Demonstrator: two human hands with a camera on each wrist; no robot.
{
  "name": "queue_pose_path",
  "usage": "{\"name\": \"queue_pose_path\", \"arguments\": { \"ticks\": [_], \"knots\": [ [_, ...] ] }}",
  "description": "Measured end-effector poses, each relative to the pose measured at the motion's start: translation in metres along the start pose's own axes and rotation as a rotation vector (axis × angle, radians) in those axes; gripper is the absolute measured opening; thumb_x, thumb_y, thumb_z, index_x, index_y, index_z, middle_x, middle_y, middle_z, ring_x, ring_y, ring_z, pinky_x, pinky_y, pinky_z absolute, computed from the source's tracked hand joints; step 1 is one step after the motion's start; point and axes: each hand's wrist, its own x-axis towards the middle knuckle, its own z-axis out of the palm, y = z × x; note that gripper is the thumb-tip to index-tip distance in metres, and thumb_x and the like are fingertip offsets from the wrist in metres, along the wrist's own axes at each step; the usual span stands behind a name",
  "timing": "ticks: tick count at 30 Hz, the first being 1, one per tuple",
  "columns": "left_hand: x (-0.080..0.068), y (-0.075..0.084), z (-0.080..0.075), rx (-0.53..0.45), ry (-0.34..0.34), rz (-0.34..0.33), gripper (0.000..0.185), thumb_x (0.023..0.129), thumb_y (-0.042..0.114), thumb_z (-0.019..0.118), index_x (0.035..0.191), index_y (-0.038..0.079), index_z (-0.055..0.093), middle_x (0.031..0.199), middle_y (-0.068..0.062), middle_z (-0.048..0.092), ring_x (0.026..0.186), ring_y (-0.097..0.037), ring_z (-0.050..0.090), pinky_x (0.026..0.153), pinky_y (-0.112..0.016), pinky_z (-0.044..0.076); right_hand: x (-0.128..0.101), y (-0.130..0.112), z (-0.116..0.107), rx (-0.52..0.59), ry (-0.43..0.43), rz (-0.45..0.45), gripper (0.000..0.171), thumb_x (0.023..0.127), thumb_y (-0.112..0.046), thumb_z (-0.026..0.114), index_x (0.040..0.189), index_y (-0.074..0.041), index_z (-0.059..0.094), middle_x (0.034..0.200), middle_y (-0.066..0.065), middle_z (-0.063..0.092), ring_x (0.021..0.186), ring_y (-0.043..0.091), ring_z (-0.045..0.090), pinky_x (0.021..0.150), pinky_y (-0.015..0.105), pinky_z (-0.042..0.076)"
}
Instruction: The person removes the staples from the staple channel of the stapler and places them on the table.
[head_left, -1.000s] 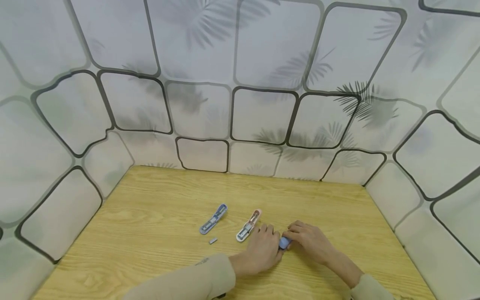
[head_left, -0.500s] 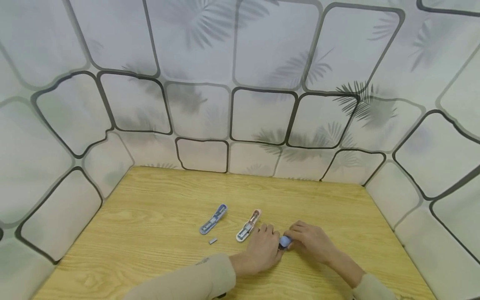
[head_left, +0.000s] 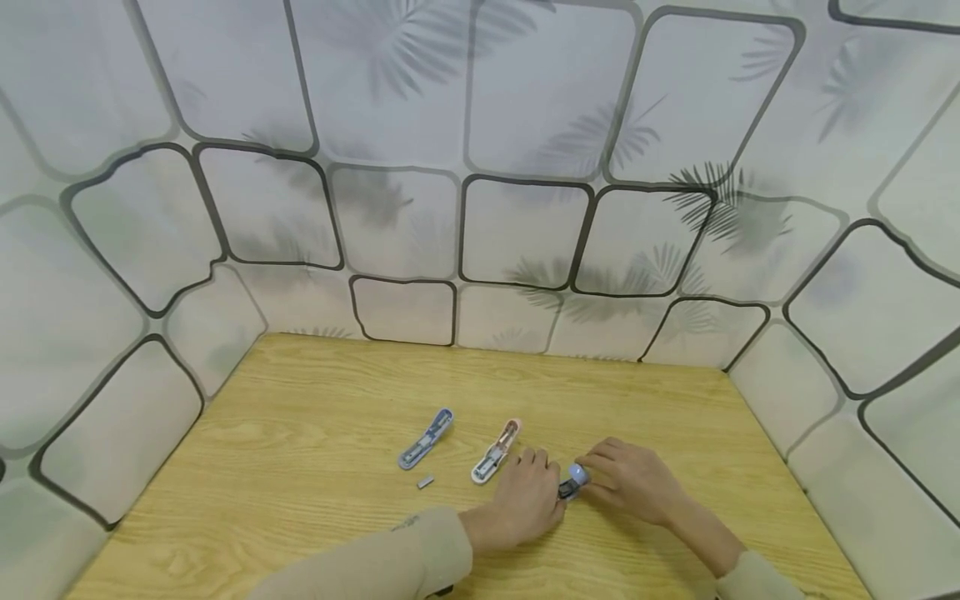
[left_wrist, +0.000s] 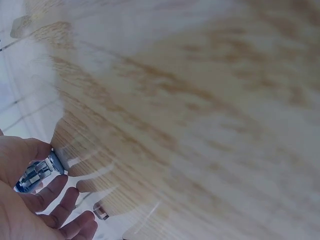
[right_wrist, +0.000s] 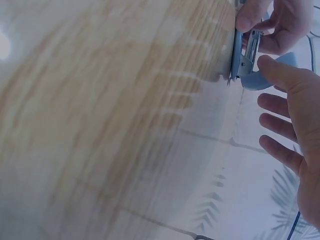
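Between both hands is a small blue stapler [head_left: 567,489], its blue top cover [head_left: 578,473] raised and its metal inside showing. My left hand [head_left: 527,495] grips the stapler's body from the left; in the left wrist view, thumb and fingers pinch it [left_wrist: 37,172]. My right hand [head_left: 633,482] pinches the lifted cover, seen as a blue curve [right_wrist: 256,81] under the thumb in the right wrist view. Just beyond my left hand lies a pink and white stapler [head_left: 492,457], its metal inside facing up.
Farther left on the wooden table [head_left: 322,408] lies another blue stapler [head_left: 426,438], metal inside facing up. A small grey strip [head_left: 425,482], resembling staples, lies nearer. Patterned fabric walls [head_left: 405,308] stand behind and at both sides.
The blue stapler's cover has tilted up and open, exposing the dark metal inside. My right hand has shifted slightly right with it, while my left hand has stayed put.
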Motion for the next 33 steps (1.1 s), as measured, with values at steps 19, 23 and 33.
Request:
{"name": "queue_pose_path", "arguments": {
  "ticks": [19,23,33],
  "knots": [
    [0.003,-0.001,0.005,-0.033,0.017,0.007,0.038,0.098,0.05,0.069,0.11,0.014,0.072,0.1,0.0,0.067,0.088,-0.013,0.058,0.075,-0.027,0.05,-0.003,0.004,-0.006,-0.094,0.109,0.027,0.054,0.066,-0.032,0.098,0.114,-0.018,0.078,0.095,-0.007,0.077,0.083,0.011,0.07,0.068,0.027,0.06],
    [0.002,-0.001,0.004,-0.032,0.024,0.005,0.037,0.098,0.05,0.069,0.109,0.014,0.071,0.099,0.0,0.066,0.087,-0.012,0.058,0.075,-0.027,0.05,-0.004,0.007,-0.006,-0.092,0.121,0.03,0.051,0.067,-0.032,0.096,0.112,-0.017,0.078,0.094,-0.006,0.077,0.082,0.012,0.071,0.068,0.027,0.06],
    [0.0,-0.001,0.001,-0.033,0.029,-0.01,0.037,0.098,0.051,0.07,0.108,0.015,0.071,0.098,0.001,0.065,0.087,-0.012,0.057,0.076,-0.026,0.05,-0.009,0.021,-0.002,-0.081,0.107,0.084,0.046,0.07,-0.034,0.093,0.11,-0.017,0.079,0.094,-0.003,0.078,0.083,0.015,0.071,0.067,0.029,0.061]
  ]
}}
